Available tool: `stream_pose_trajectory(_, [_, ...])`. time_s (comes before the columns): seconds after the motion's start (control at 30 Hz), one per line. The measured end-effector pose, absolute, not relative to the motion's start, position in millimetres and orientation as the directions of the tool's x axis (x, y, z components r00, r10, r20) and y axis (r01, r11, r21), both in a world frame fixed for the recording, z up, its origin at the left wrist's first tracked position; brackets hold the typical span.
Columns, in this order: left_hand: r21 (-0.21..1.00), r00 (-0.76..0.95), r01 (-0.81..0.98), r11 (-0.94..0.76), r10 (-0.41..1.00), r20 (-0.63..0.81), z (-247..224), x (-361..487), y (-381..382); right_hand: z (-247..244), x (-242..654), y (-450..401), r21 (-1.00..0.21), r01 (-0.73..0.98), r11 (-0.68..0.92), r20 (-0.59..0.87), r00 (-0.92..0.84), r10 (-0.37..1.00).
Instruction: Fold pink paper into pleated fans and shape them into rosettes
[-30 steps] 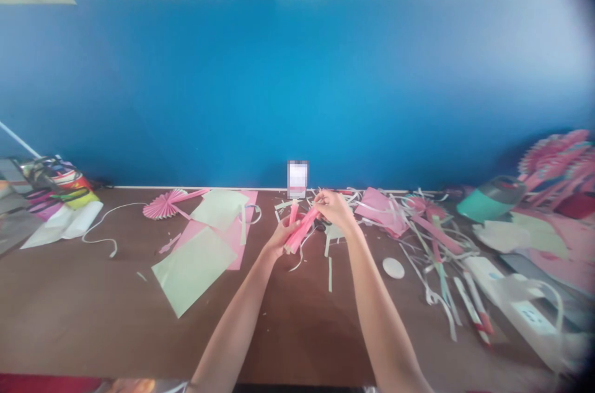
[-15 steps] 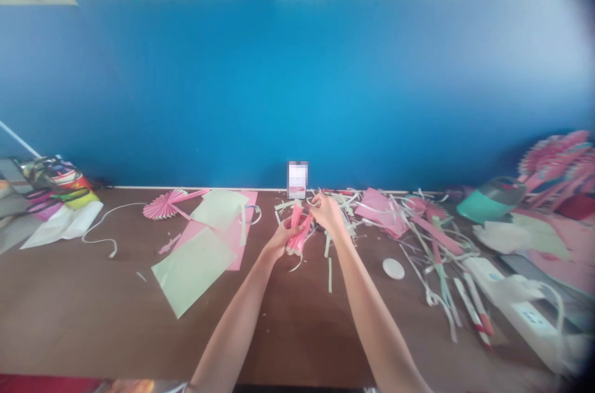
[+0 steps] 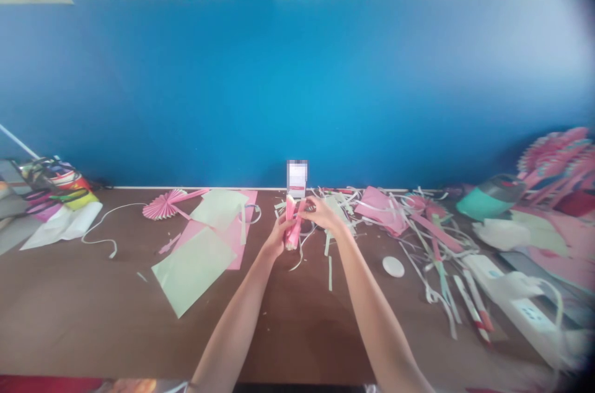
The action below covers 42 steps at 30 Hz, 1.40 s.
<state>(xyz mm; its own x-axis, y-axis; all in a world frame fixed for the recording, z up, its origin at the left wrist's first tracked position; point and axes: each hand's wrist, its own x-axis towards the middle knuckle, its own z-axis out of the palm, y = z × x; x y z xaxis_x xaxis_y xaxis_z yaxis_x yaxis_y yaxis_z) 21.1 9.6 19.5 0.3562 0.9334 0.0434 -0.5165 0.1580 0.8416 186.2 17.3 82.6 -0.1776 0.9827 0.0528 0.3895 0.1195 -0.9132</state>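
Near the middle of the brown table, a bundle of pink folded paper [image 3: 292,230] is held upright, its ends pale. My left hand [image 3: 277,237] grips it from the left side, fingers wrapped round it. On the other side my right hand [image 3: 320,214] pinches a pink strip [image 3: 301,207] at the bundle's upper right edge. A thin white strip [image 3: 300,255] curls down beside the bundle. Just behind stands a phone [image 3: 297,177] with a lit, blurred screen.
Left lie a pink paper fan [image 3: 163,204] and pale green sheets [image 3: 194,272] over pink paper. Paper scraps [image 3: 341,210] pile behind my right hand. Farther right are a white disc [image 3: 393,267], markers [image 3: 471,309], a power strip [image 3: 515,300] and a green container [image 3: 488,198]. A blue panel [image 3: 297,89] closes the back.
The pink bundle has turned more upright and looks narrower, closed together. My right hand has shifted slightly down and left, now at the strip on the bundle's edge.
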Motion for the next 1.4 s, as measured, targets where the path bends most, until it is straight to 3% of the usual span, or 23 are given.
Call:
stream_pose_trajectory(0.2, [0.819, 0.419, -0.535, 0.205, 0.907, 0.047, 17, 21, 9, 79, 184, 19, -0.951, 0.297, 0.085, 0.04, -0.155, 0.987])
stream_pose_trajectory(0.43, [0.83, 0.432, -0.509, 0.228, 0.902, 0.017, 12, 19, 12, 69, 191, 28, -0.974, 0.152, 0.166, 0.145, -0.141, 0.979])
stream_pose_trajectory(0.6, [0.838, 0.465, -0.487, 0.245, 0.885, 0.012, 15, 20, 10, 69, 197, 30, -0.967, 0.138, 0.214, 0.186, -0.186, 0.965])
stream_pose_trajectory(1.17, [0.892, 0.475, -0.39, 0.228, 0.88, -0.017, 15, 22, 7, 62, 207, 37, -0.97, 0.177, 0.169, 0.168, -0.019, 0.986])
stream_pose_trajectory(1.4, [0.868, 0.474, -0.434, 0.242, 0.881, -0.009, 17, 23, 9, 66, 210, 34, -0.972, 0.178, 0.15, 0.156, 0.021, 0.988])
